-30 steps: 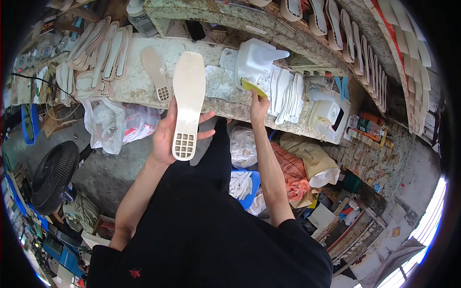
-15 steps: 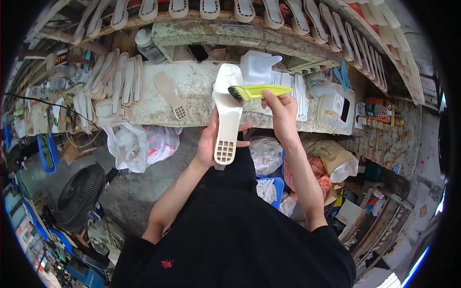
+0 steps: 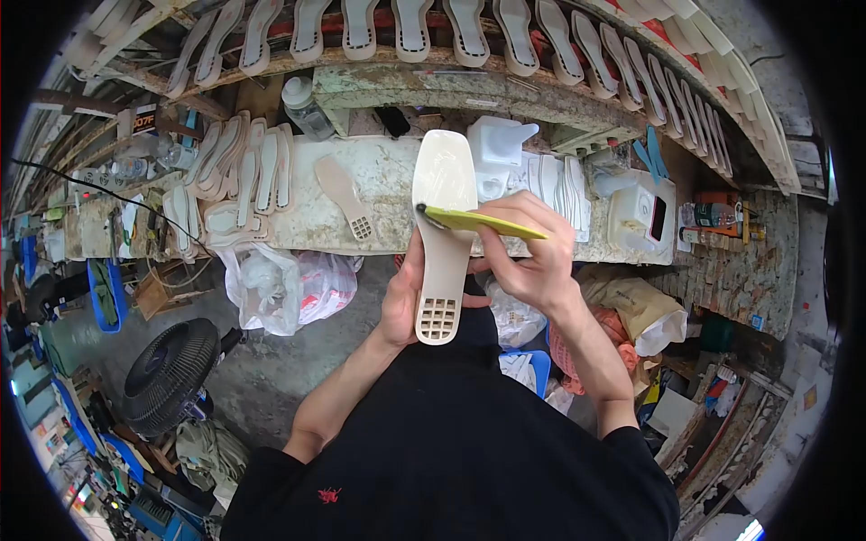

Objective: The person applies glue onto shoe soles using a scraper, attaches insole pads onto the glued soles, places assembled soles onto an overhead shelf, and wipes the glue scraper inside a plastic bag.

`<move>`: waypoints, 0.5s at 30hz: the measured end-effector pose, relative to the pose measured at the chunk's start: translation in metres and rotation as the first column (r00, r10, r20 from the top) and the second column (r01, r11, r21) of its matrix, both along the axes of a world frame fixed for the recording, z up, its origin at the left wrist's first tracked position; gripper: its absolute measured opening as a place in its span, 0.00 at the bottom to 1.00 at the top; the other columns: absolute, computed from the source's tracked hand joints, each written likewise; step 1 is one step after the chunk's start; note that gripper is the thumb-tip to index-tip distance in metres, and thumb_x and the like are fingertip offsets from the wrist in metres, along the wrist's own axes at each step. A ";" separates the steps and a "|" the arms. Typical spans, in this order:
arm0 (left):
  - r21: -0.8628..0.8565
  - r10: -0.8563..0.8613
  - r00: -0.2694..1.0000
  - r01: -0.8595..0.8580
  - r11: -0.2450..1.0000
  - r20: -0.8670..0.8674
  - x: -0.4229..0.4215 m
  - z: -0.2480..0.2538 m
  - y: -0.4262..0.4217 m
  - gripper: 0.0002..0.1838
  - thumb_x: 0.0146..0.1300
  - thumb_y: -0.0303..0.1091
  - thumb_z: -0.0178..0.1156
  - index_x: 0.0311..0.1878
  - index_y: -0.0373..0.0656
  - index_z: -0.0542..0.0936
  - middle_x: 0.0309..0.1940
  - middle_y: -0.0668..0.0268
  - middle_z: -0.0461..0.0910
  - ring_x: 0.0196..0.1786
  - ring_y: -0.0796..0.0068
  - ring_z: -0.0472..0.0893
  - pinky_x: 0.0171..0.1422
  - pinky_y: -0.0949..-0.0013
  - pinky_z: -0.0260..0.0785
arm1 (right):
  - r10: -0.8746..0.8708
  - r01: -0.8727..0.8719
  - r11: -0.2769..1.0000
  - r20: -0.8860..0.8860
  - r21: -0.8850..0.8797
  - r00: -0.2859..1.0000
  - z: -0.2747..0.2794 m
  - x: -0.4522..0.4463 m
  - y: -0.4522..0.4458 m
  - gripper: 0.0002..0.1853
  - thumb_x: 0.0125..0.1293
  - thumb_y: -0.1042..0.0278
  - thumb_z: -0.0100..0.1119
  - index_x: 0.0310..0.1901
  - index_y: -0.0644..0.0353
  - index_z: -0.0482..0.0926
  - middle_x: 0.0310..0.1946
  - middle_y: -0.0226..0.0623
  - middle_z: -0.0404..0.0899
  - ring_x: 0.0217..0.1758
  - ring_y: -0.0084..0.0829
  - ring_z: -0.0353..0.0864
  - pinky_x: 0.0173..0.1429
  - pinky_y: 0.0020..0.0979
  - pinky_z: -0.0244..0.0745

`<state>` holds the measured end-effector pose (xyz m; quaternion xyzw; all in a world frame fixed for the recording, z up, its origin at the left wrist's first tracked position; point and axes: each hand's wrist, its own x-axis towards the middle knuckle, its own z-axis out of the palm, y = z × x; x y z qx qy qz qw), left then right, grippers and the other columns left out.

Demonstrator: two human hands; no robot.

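Observation:
My left hand [image 3: 403,298] is closed around a cream shoe sole [image 3: 444,176] from beneath, with its fingers partly hidden behind it. The sole's wide front end points away from me and looks wet and glossy. A grid of square holes marks its heel end, close to my body. My right hand [image 3: 534,257] grips a yellow-green brush [image 3: 492,222] by its flat handle. The dark bristles meet the sole's left edge, just below the glossy area. On the bench beyond my left hand lies another sole [image 3: 341,191], duller in colour.
Stacked soles [image 3: 244,167] occupy the bench's left side. A white plastic container [image 3: 496,144] stands behind the held sole, with pale strips [image 3: 559,185] beside it. Soles line the rack [image 3: 406,56] above. Plastic bags [image 3: 289,288] hang at the bench front; a black fan [image 3: 171,374] is lower left.
The brush has moved down from the sole's front area to its left edge, and its handle now tilts down to the right. The front area looks glossier. The whole view has shifted slightly.

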<state>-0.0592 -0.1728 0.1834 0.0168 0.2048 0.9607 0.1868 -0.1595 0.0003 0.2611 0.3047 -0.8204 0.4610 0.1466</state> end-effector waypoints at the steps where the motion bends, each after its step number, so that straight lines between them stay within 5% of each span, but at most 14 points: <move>1: -0.008 -0.007 1.000 0.007 1.000 -0.005 0.000 0.001 -0.001 0.50 0.76 0.66 0.51 0.88 0.64 0.33 0.85 0.55 0.51 0.82 0.36 0.61 0.69 0.32 0.77 | -0.027 0.028 0.999 0.036 -0.041 0.999 0.005 0.002 -0.001 0.13 0.57 0.84 0.71 0.44 0.63 0.89 0.38 0.42 0.90 0.38 0.39 0.89 0.41 0.34 0.84; 3: -0.008 -0.010 1.000 0.010 1.000 -0.019 0.002 0.000 0.000 0.50 0.77 0.67 0.50 0.88 0.63 0.33 0.85 0.55 0.51 0.82 0.37 0.61 0.69 0.31 0.76 | -0.199 0.196 0.979 -0.071 -0.049 0.977 0.001 -0.013 -0.002 0.14 0.57 0.84 0.72 0.46 0.64 0.89 0.39 0.42 0.90 0.38 0.41 0.89 0.42 0.34 0.83; 5: 0.012 -0.024 0.999 0.024 1.000 -0.043 0.003 0.003 0.001 0.50 0.77 0.68 0.49 0.88 0.61 0.35 0.85 0.56 0.51 0.82 0.37 0.60 0.70 0.31 0.75 | -0.174 0.180 0.983 -0.113 0.043 0.978 0.005 -0.018 -0.009 0.14 0.56 0.83 0.73 0.46 0.63 0.89 0.40 0.42 0.90 0.39 0.42 0.89 0.43 0.34 0.83; 8: -0.052 -0.012 0.999 0.015 0.999 0.046 0.005 0.012 -0.003 0.50 0.76 0.74 0.41 0.88 0.59 0.36 0.86 0.55 0.50 0.83 0.36 0.59 0.72 0.28 0.72 | 0.093 -0.093 0.995 -0.001 -0.031 0.996 0.015 0.001 -0.013 0.13 0.56 0.84 0.71 0.44 0.63 0.88 0.40 0.41 0.90 0.39 0.41 0.89 0.42 0.34 0.83; 10: -0.044 -0.030 0.999 0.029 0.999 -0.024 0.002 0.010 -0.004 0.51 0.74 0.78 0.36 0.88 0.58 0.36 0.85 0.55 0.51 0.84 0.38 0.57 0.72 0.27 0.71 | -0.078 0.070 0.990 -0.060 -0.126 0.995 0.009 -0.004 -0.011 0.13 0.57 0.84 0.71 0.45 0.64 0.88 0.38 0.41 0.90 0.37 0.39 0.89 0.41 0.34 0.83; 12: -0.001 -0.024 1.000 0.024 1.000 -0.009 0.002 0.012 -0.003 0.53 0.72 0.82 0.33 0.88 0.58 0.36 0.86 0.56 0.51 0.85 0.40 0.56 0.73 0.26 0.69 | -0.183 0.183 0.983 -0.115 -0.015 0.976 0.009 -0.015 -0.009 0.14 0.56 0.82 0.73 0.45 0.63 0.88 0.40 0.43 0.89 0.38 0.41 0.89 0.40 0.35 0.83; 15: 0.034 0.002 0.989 -0.007 0.999 0.147 0.001 0.017 -0.006 0.53 0.70 0.84 0.27 0.88 0.60 0.42 0.85 0.57 0.54 0.83 0.48 0.61 0.78 0.27 0.63 | 0.149 -0.149 0.989 -0.105 0.005 0.983 0.011 0.006 -0.014 0.15 0.53 0.83 0.73 0.44 0.64 0.87 0.39 0.42 0.89 0.36 0.39 0.87 0.40 0.34 0.82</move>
